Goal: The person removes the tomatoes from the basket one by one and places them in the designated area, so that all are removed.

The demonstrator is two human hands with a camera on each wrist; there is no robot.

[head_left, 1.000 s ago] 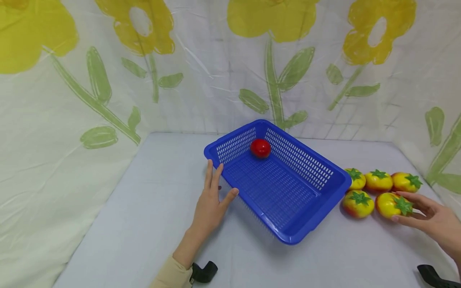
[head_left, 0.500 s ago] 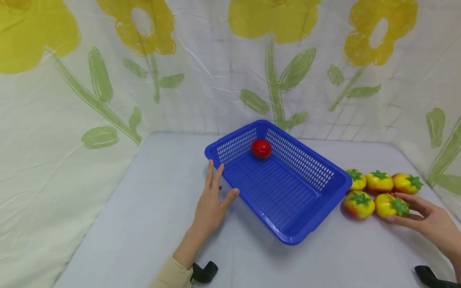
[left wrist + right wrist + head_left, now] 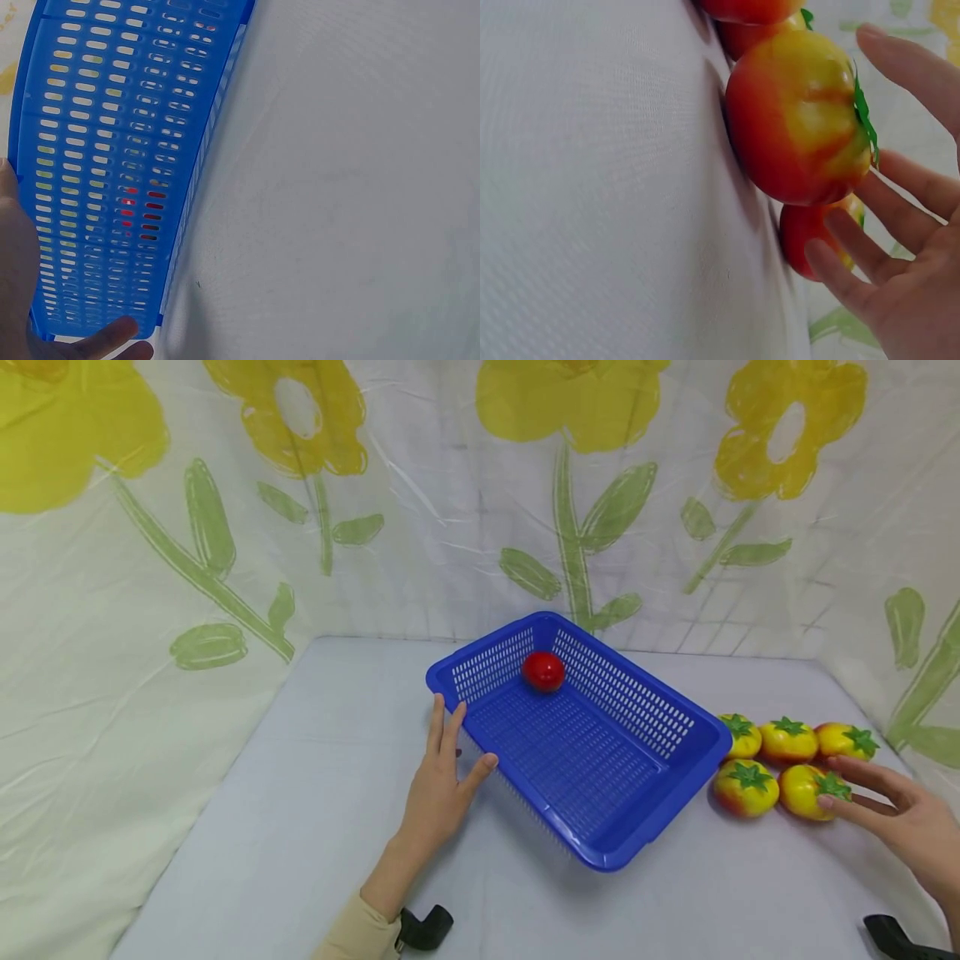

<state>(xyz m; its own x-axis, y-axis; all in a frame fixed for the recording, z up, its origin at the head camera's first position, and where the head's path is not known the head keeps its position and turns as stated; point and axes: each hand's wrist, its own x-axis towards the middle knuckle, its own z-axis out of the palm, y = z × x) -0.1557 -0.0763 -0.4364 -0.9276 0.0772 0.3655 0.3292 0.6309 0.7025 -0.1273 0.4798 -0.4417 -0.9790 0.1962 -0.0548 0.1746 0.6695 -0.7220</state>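
Observation:
A blue plastic basket (image 3: 570, 752) stands at an angle in the middle, with one shiny red round fruit (image 3: 543, 671) in its far left corner. My left hand (image 3: 438, 785) rests its straight, spread fingers against the basket's left side at the rim. In the left wrist view, the slotted wall (image 3: 105, 150) rises beside that hand. At the right, my right hand (image 3: 900, 810) is around the front right yellow-and-red tomato (image 3: 806, 792), which sits on the table. Its thumb and fingers stand apart, and the right wrist view shows a gap between thumb and tomato (image 3: 799, 120).
Several more yellow-and-red tomatoes with green leaf tops, such as the front left tomato (image 3: 746, 788), lie close together by the basket's right corner. A white cloth covers the table (image 3: 315, 827). Behind it hangs a flower-printed curtain (image 3: 427, 527).
My right hand shifted its tomato slightly left, up close to its neighbour, then loosened its fingers and let go. The left hand and basket have stayed in place.

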